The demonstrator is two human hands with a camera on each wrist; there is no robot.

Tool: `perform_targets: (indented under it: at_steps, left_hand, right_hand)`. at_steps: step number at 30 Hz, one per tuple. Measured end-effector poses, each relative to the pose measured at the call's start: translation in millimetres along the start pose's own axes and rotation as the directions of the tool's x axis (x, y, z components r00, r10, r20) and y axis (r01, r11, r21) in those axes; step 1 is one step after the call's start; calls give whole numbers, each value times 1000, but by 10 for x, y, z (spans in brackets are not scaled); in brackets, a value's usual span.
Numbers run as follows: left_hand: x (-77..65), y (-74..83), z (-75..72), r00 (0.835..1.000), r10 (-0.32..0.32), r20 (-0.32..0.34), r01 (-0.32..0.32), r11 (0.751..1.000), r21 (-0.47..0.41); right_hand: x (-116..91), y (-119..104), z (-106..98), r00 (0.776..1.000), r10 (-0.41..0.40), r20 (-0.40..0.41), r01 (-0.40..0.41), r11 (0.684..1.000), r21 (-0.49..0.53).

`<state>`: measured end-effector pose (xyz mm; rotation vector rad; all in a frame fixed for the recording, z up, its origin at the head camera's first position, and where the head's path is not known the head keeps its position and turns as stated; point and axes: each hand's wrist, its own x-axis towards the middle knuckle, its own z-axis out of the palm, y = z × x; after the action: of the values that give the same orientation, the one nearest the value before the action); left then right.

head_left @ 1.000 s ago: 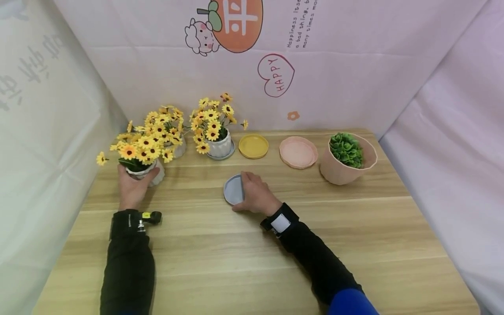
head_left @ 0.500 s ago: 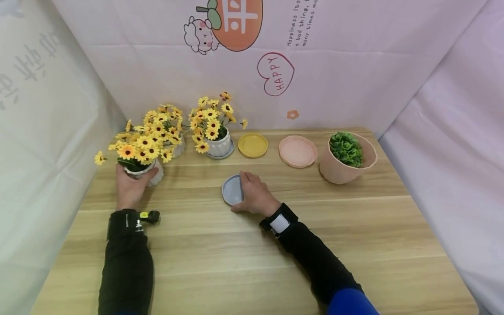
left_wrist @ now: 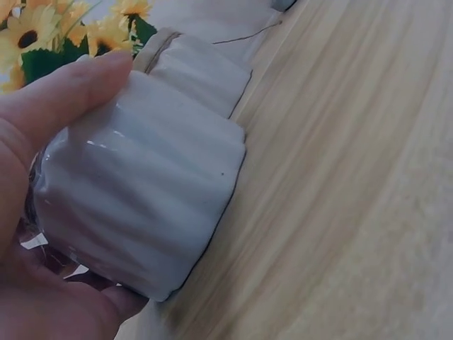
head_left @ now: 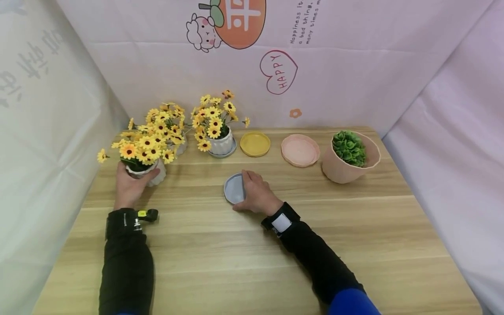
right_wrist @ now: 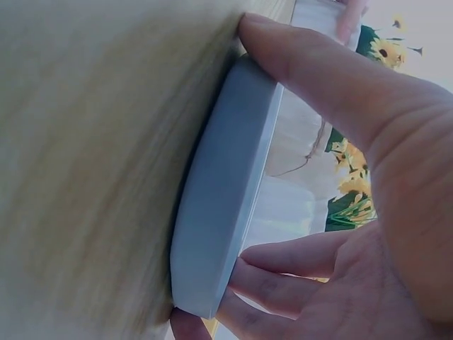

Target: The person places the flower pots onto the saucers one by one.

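I judge this the gripping step, my left fingers (left_wrist: 85, 88) curled round the white flowerpot (left_wrist: 141, 184), my right fingers (right_wrist: 283, 287) pinching the gray saucer (head_left: 233, 189) between them at the bench (head_left: 204, 253); next seems to call for steadiness.

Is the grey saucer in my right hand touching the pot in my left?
Apart. The head view shows a bare stretch of table between the grey saucer and the pot.
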<state>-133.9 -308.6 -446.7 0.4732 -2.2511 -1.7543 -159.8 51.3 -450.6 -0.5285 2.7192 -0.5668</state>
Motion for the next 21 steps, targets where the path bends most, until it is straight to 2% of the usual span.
perform_targets:
  at_steps: [5,12,21]
  left_hand:
    - [-13,4,-37,999,-7,49,6,1000,27]
    - [63,-168,-110,994,-21,108,14,997,72]
    - [110,-307,-211,986,37,165,-55,993,104]
  right_hand:
    - [-12,6,-7,1000,-8,-2,8,1000,13]
    - [-18,16,-5,1000,5,11,-6,1000,20]
    - [-9,31,7,1000,-8,0,8,1000,14]
